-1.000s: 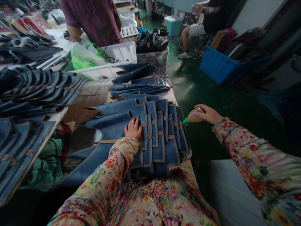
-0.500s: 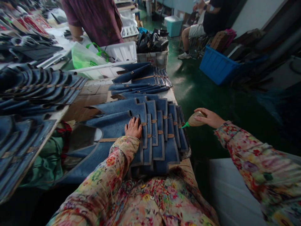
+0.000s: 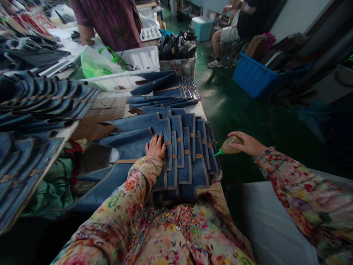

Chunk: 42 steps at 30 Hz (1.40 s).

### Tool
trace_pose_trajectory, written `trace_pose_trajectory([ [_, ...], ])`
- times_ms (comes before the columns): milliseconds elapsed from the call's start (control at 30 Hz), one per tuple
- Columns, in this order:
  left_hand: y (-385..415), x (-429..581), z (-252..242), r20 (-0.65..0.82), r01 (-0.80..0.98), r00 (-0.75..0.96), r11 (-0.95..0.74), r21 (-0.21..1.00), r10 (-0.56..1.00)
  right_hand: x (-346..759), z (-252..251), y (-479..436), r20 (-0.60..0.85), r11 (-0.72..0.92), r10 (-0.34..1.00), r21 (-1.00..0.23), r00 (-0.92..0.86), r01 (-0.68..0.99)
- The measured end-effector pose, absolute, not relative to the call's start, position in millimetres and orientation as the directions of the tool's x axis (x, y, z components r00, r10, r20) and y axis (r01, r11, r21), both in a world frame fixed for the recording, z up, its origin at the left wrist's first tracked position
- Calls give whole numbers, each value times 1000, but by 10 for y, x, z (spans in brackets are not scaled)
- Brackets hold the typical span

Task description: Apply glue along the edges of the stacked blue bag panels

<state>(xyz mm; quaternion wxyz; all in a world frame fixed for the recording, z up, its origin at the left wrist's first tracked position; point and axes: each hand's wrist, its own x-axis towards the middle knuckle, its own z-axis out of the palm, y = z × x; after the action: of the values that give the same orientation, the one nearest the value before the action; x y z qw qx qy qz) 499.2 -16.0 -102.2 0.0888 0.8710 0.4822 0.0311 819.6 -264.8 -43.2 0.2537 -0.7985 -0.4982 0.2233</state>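
Observation:
My left hand (image 3: pixel 156 147) lies with spread fingers on the overlapping blue pieces (image 3: pixel 132 143), which have grey edging and small brown tabs. My right hand (image 3: pixel 246 142) is wrapped round a squeeze bottle (image 3: pixel 230 145) with a green nozzle. The bottle is tilted, its nozzle pointing down and left, close to the right edge of the fanned pieces. Thin loose threads show near several of the tabs.
More blue pieces (image 3: pixel 49 94) lie on the left table. Behind the stack stand a white crate (image 3: pixel 140 60) with a green bag and a grey crate (image 3: pixel 190 67). A blue bin (image 3: pixel 252 75) is on the floor. One person stands behind the crates; another sits at the back.
My right hand and the bottle have moved slightly down and right, and the nozzle is a little farther from the tabs. My left hand stays on the pieces. The view has shifted slightly.

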Motion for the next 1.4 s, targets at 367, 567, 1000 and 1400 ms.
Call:
trace_pose_trajectory([
  [367, -139, 4984, -1055, -25, 825, 543, -528, 199, 839, 8037, -416, -2890, -207, -400, 912, -646, 355, 650],
  [567, -135, 4982, -1060, -25, 827, 541, -526, 197, 841, 7988, -418, -2971, -269, -394, 919, -659, 288, 641],
  [1000, -153, 4980, -1036, -14, 821, 548, -534, 202, 837, 7993, -487, -2860, -95, -330, 930, -639, 355, 695],
  [1400, -144, 4977, -1055, -22, 825, 542, -528, 200, 840, 7925, -395, -2916, -190, -266, 964, -657, 187, 705],
])
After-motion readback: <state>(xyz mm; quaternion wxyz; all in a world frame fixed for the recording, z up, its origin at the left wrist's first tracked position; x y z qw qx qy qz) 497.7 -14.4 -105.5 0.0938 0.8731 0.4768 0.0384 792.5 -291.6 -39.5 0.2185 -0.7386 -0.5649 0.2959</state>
